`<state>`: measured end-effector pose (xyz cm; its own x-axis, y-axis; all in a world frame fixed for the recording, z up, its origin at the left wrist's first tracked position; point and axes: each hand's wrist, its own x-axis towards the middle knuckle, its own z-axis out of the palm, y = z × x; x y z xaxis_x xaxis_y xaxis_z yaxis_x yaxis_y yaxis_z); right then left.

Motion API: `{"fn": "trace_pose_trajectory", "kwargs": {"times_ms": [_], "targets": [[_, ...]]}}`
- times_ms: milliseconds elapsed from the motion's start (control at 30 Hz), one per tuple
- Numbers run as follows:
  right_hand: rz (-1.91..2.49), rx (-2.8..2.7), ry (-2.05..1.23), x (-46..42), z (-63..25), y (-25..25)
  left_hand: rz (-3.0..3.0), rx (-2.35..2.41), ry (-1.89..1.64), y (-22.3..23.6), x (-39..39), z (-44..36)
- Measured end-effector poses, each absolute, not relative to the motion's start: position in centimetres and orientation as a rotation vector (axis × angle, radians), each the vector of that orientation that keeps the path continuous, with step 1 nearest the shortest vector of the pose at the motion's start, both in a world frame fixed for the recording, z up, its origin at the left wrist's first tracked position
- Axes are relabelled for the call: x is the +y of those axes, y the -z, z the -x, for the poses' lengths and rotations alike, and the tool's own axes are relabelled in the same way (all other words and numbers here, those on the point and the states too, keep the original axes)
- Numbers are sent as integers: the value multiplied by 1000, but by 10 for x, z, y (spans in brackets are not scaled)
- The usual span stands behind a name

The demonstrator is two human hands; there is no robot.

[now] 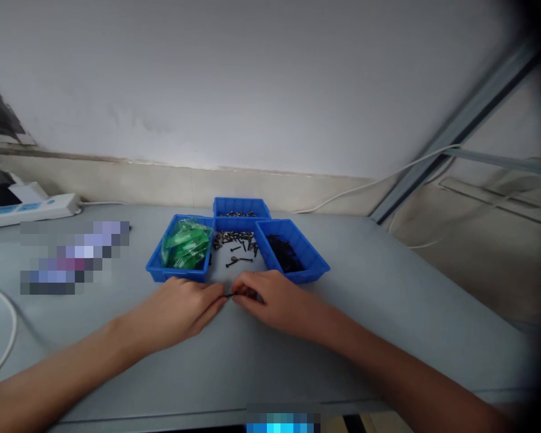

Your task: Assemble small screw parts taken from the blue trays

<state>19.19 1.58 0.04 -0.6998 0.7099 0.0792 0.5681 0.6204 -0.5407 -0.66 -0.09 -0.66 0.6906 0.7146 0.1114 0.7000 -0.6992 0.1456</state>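
Note:
My left hand [192,304] and my right hand [273,300] meet in front of the blue bins, both pinched closed. Between their fingertips runs a thin dark screw [229,295], its ends hidden by the fingers. Just beyond lie loose dark screws [243,260] and a heap of screws with brassy pieces [232,237]. Left of these, a blue bin [178,278] holds green plastic packets [187,243]. Another blue bin [313,273] on the right contains small black parts [286,252]. Small brassy parts [240,214] show inside the rear blue bin [242,204].
A white power strip [40,207] with plugs sits at the far left by the wall. Nearer is a blurred-out object [74,258]. A white cable [13,325] loops over the left edge of the grey table [388,288]. A metal frame post [433,144] slants up at right.

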Motion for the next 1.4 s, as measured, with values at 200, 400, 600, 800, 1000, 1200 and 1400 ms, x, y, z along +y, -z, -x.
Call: {"fn": "trace_pose_trajectory", "kwargs": {"times_ms": [200,400,600,800,1000,1200,1400], "targets": [[1135,-2598,-652,16,-190,8,-2858,1107,-279,3,-1,8],[1077,-2608,-621,16,-187,9,-2985,936,-308,7,-3,8],[1089,-2609,-581,13,-189,6,-2983,1010,-329,8,-1,10],[1118,-2632,-517,12,-188,0,-2909,1156,-194,3,0,8],[1007,-2536,-711,10,-189,-3,-2873,1140,-144,7,1,8],[940,-2498,-783,11,-189,-2,-2839,1117,-84,5,1,8],[1042,-2609,-578,12,-189,-2,-2890,1239,-203,2,0,7]]}}
